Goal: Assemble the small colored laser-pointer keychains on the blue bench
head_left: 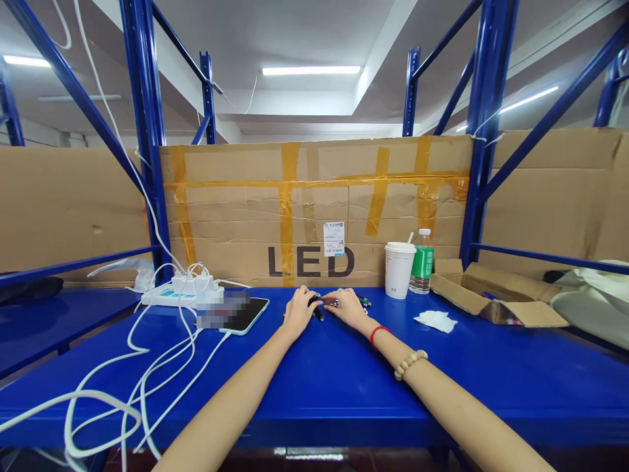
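At the far part of the blue shelf top, my left hand (299, 312) has its fingers closed round a dark pen (319, 314). Just to its right, my right hand (348, 308) is closed, fingertips together, on what looks like another pen (335, 303) with a shiny metal part. The fingertips of both hands nearly meet, and the fingers hide most of what they hold. Beyond my right hand lie green and dark pens (364, 301), partly covered by it. My right wrist carries a red cord and a beaded bracelet.
On the left are a phone (249, 316), a white power strip (170, 294) and tangled white cables (142, 380). To the right stand a white cup (398, 270) and a bottle (422, 262), near crumpled tissue (436, 320) and an open carton (523, 313). Cardboard (226, 223) walls the back.
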`<state>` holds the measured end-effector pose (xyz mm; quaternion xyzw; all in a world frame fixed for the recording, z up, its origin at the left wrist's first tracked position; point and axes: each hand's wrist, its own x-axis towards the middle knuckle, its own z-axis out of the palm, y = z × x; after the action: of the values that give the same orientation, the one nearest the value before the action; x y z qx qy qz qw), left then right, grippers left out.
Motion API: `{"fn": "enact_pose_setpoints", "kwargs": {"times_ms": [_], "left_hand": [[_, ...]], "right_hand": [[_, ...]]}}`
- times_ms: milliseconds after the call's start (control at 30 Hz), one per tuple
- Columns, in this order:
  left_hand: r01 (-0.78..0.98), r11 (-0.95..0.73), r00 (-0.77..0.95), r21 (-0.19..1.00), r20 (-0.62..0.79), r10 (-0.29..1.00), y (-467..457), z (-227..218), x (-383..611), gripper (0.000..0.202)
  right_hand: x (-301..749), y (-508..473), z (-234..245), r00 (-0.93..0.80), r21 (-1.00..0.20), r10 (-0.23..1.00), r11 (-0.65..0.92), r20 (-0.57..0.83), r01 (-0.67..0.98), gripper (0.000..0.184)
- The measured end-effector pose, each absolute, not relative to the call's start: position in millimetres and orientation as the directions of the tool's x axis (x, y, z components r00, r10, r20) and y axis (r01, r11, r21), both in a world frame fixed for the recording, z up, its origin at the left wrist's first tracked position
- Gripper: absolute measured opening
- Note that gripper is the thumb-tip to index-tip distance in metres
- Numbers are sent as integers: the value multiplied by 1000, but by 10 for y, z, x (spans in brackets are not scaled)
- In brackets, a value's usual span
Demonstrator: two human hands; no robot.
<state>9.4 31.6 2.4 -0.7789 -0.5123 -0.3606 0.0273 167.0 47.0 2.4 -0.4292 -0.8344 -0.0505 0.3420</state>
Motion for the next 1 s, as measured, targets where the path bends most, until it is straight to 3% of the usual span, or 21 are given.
{"fn": "enact_pose_setpoints", "kwargs": {"times_ms": [133,233,600,800,1000], "left_hand": [[826,-476,220,301,605,765,336,9,86,19],[841,-458,213,289,601,771,350,-3,83,20],[814,-503,255,292,597,761,336,-12,95,21],[822,-495,267,282,577,772,335,-10,91,24],[831,-357,62,426,568,821,374,1,54,22]], "right_hand": [[1625,489,48,-188,-390,624,666,759,636,18],[1559,456,68,-103,-460,591,715,800,527,21],[1488,335,118,-185,-437,598,732,780,522,25],[1475,328,114,-268,-353,581,735,769,579,31],[1520,408,86,-188,-363,587,689,788,628,27]]}}
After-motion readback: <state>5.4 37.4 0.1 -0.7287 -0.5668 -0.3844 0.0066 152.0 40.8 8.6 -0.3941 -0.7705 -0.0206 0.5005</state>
